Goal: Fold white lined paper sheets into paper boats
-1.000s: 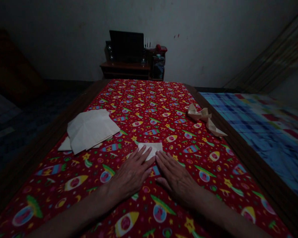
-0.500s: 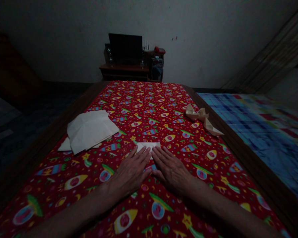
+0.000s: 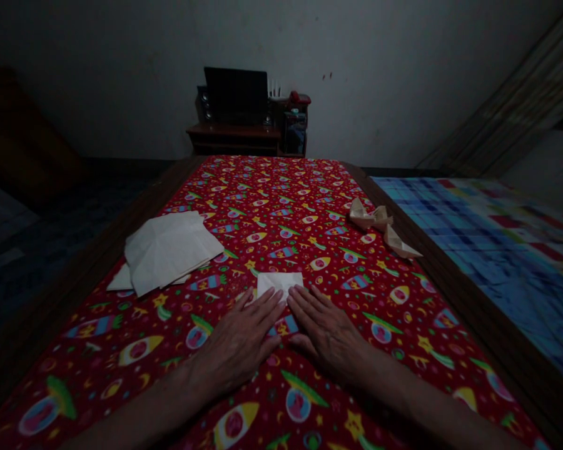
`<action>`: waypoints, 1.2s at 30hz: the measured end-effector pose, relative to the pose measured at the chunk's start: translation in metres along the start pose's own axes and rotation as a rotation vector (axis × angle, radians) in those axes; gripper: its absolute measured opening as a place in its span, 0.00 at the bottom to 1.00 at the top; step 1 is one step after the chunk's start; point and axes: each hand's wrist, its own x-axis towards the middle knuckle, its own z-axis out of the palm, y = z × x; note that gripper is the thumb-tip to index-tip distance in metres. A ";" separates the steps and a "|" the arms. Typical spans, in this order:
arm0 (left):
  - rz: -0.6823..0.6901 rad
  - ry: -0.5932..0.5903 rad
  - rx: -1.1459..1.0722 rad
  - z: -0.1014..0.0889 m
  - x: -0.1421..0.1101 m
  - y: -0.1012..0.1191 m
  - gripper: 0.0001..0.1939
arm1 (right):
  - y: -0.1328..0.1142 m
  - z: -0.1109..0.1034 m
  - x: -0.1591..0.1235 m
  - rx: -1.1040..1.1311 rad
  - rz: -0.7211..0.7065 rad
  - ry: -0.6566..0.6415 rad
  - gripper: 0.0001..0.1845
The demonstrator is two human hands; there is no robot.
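A small folded piece of white paper (image 3: 280, 281) lies flat on the red patterned cloth (image 3: 286, 237), straight ahead of me. The fingertips of my left hand (image 3: 246, 334) rest on its near left part, fingers stretched out. From the other side, my right hand (image 3: 326, 325) presses flat with its fingertips on the near right part. Both thumbs point inward over the cloth, apart from each other. The paper's near edge is partly hidden beneath the fingers.
On the left lies a stack of white paper sheets (image 3: 173, 250). Several folded paper shapes (image 3: 380, 222) sit near the right edge of the brown table (image 3: 450, 294). A dark monitor (image 3: 237, 97) stands on a wooden desk (image 3: 234, 137) by the wall.
Both hands have slid slightly toward me along the paper, so more of its far part shows. The fingers stay stretched out. The view has tilted a little.
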 end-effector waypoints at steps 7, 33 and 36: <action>-0.082 0.023 0.017 0.001 0.007 -0.008 0.24 | 0.008 0.002 0.002 -0.010 0.033 0.030 0.28; -0.182 0.053 0.005 0.015 0.014 -0.041 0.22 | 0.020 0.001 0.020 0.105 0.102 0.272 0.12; -0.180 0.087 0.006 0.018 0.015 -0.041 0.21 | 0.027 0.003 0.022 0.036 0.215 0.290 0.09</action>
